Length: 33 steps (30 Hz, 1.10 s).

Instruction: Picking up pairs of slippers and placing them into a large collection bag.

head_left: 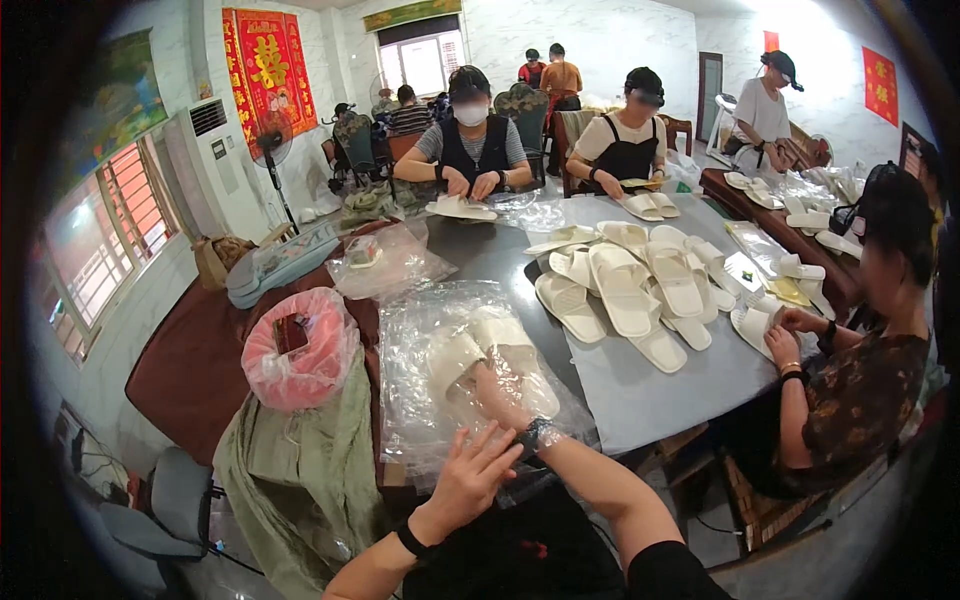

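Observation:
A pair of white slippers lies under clear plastic bags on the near part of the table. My right hand reaches in among the clear plastic and touches the slippers. Its fingertips run in by the left slipper's strap and are mostly hidden there. Closer to me, my left hand is raised beside my right wrist, fingers spread, holding nothing. Wrinkled layers of clear plastic bags spread around and beneath the pair.
Loose white slippers are heaped to the right on the grey table. A pink plastic-wrapped ring-shaped bundle sits at left above green cloth. A co-worker handles a slipper at right; others sit across the table.

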Available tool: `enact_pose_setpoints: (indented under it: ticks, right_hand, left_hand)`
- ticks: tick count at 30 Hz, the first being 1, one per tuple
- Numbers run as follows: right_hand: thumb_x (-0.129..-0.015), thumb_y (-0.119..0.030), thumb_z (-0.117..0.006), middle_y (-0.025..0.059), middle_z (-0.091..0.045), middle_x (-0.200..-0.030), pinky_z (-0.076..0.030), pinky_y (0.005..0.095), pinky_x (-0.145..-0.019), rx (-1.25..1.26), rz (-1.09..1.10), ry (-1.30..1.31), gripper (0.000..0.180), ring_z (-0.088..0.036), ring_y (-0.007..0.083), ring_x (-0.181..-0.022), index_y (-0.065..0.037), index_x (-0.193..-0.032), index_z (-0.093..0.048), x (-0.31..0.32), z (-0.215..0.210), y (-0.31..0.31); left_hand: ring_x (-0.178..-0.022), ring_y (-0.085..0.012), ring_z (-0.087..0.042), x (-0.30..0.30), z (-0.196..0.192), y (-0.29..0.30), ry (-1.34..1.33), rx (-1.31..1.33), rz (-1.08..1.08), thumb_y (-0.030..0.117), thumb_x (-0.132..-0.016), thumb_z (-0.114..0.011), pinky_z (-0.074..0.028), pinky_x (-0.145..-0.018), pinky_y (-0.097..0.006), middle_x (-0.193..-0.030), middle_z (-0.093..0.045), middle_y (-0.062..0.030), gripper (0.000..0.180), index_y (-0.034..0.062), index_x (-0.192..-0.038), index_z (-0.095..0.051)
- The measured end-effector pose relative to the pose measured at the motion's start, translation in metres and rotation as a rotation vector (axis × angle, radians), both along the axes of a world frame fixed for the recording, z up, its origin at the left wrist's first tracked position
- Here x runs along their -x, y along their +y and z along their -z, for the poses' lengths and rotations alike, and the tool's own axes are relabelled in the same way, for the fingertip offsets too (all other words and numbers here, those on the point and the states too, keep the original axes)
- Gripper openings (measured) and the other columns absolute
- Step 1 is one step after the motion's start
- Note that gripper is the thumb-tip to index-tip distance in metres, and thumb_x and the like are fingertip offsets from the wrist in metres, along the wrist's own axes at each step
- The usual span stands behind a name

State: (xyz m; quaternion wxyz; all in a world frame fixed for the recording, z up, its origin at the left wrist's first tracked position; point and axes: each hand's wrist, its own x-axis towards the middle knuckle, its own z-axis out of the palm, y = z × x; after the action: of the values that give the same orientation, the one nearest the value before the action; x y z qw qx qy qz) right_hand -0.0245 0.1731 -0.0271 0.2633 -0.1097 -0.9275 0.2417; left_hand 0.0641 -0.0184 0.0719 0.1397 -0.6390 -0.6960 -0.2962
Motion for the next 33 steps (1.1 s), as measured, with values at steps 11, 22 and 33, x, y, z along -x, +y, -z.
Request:
enact_pose_setpoints:
  ticks: [11, 22, 33]
  right_hand:
    - [-0.09, -0.027, -0.066, 0.0207, -0.047, -0.148, -0.044, 0.0497, -0.105, -0.619, -0.174, -0.13, 0.057, -0.047, 0.0418, -0.135, -0.014, -0.144, -0.052, -0.071, 0.033, -0.009]
    - [-0.094, -0.011, -0.059, 0.0178, -0.073, -0.089, -0.055, 0.0404, -0.073, 0.372, -0.054, -0.246, 0.021, -0.072, 0.035, -0.081, -0.002, -0.109, -0.071, -0.265, -0.064, 0.103]
    - [-0.088, 0.009, -0.05, 0.0197, -0.046, -0.15, -0.055, 0.034, -0.083, 0.442, 0.377, 0.298, 0.067, -0.068, 0.0268, -0.107, -0.008, -0.152, -0.042, -0.31, -0.03, 0.195]
  left_hand:
    - [-0.15, -0.0388, -0.03, 0.053, 0.009, -0.02, -0.288, -0.026, -0.043, 0.022, -0.091, -0.071, -0.022, -0.12, -0.053, -0.157, -0.041, -0.0164, 0.065, 0.0075, -0.149, -0.046]
    - [-0.153, -0.0396, -0.017, 0.052, 0.04, -0.036, -0.067, 0.561, 0.011, 0.059, -0.085, -0.069, -0.018, -0.12, -0.06, -0.164, -0.025, -0.0188, 0.095, 0.0099, -0.157, -0.031]
    - [-0.152, -0.0411, -0.02, 0.038, 0.063, -0.053, 0.321, 0.589, -0.076, 0.028, -0.076, -0.081, -0.017, -0.121, -0.062, -0.163, -0.03, -0.0145, 0.085, 0.0128, -0.151, -0.043]
